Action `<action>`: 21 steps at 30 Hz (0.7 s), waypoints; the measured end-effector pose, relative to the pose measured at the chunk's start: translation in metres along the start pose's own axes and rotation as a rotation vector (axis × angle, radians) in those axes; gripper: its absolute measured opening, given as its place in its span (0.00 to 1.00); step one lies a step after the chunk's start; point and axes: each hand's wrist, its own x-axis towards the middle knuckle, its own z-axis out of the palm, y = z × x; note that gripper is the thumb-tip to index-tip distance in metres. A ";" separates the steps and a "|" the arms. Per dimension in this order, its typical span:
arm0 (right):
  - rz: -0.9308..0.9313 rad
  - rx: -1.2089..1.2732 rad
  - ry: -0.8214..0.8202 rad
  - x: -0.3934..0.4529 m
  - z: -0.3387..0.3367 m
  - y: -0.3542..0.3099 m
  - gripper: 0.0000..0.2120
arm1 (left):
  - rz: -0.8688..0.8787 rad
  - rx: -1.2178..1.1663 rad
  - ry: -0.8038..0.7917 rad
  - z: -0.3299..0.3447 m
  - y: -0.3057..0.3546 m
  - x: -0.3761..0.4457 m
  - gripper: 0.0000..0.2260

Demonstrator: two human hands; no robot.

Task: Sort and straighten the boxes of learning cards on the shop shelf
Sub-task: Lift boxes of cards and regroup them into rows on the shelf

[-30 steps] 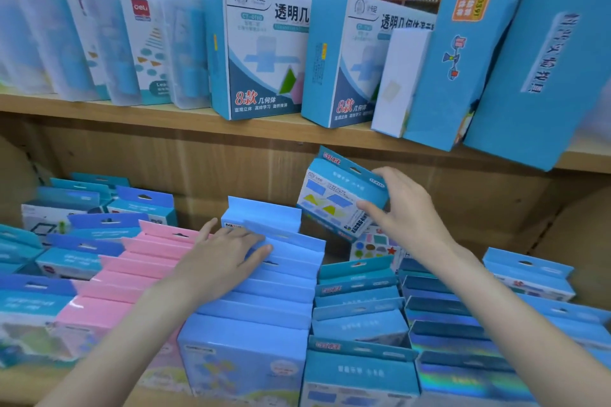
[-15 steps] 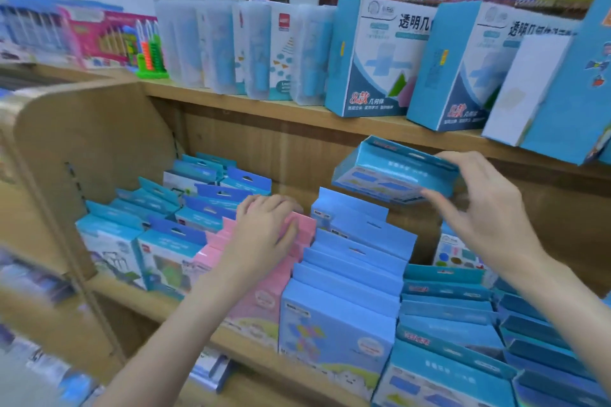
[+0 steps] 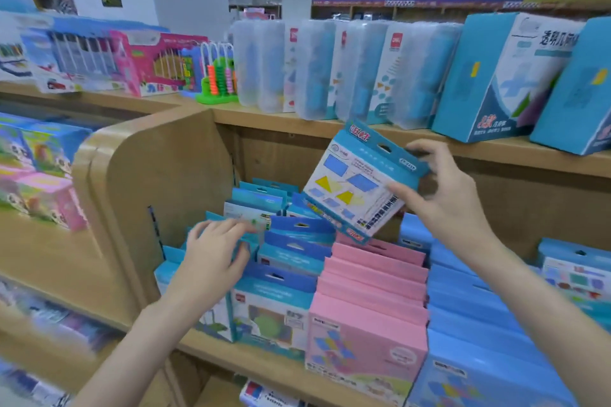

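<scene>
Now right hand [image 3: 443, 195] pinches card box [image 3: 357, 182] (tilted, above rows); left hand [image 3: 215, 254] flat on blue boxes [image 3: 291, 241]

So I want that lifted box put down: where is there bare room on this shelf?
The only gap that shows lies behind the pink row, below the held box in the right hand, against the wooden back panel. Elsewhere the rows sit tightly packed, including the blue boxes under the left hand.

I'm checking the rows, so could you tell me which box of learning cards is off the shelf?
The shapes box, tilted in the right hand; the rest sit in their rows.
</scene>
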 end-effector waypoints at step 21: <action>-0.041 -0.016 -0.049 0.014 0.065 -0.036 0.22 | 0.007 -0.182 -0.103 -0.031 -0.065 -0.035 0.25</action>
